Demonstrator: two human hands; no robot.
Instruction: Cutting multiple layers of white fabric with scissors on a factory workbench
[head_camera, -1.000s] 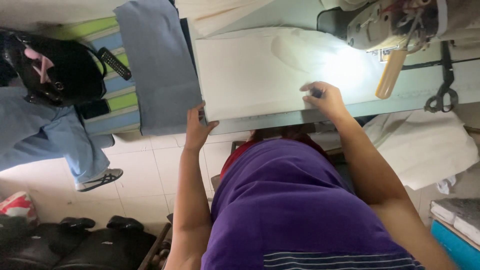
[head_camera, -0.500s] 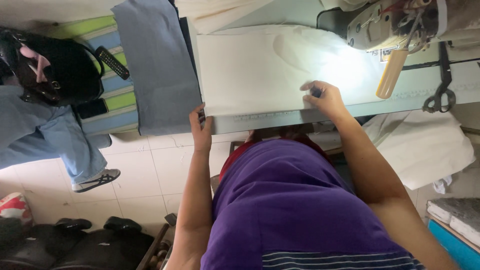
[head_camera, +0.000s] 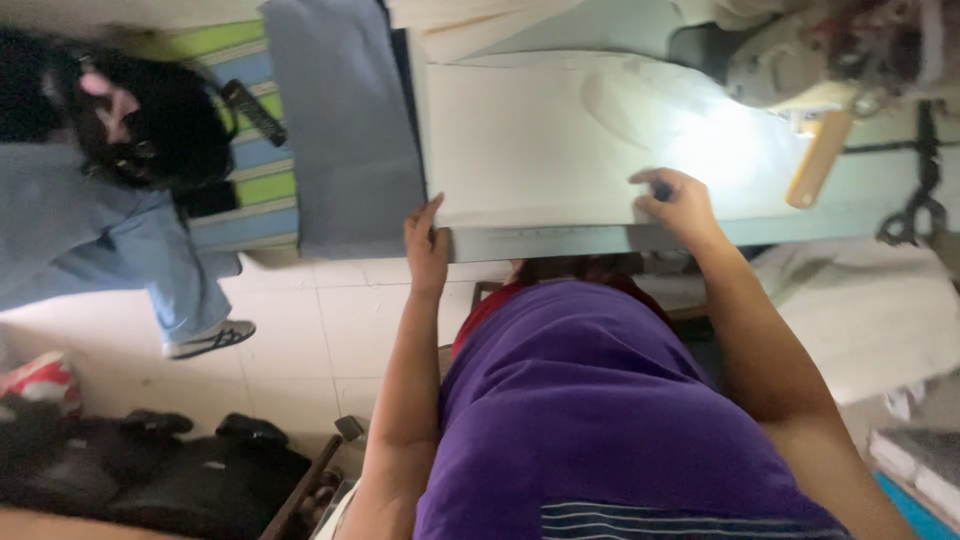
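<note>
Now the left hand (head_camera: 427, 243) sits at the near left corner of the flat cream-white fabric piece (head_camera: 545, 140), fingers held together and pointing up the sheet's left edge, palm against the near edge of the pale grey-green sewing table (head_camera: 560, 242). Over on the right, the right hand (head_camera: 672, 203) rests on the fabric's near edge with fingers curled around a small dark object (head_camera: 661, 189); what that is, I cannot tell. Both forearms reach away from the purple-shirted body. The fabric lies spread across the table, running from the hanging grey-blue cloth (head_camera: 340, 120) on the left to the brightly lit cream sewing machine (head_camera: 800, 60) far right. Compared with half a second ago, both hands keep their places at the sheet's near edge.
</note>
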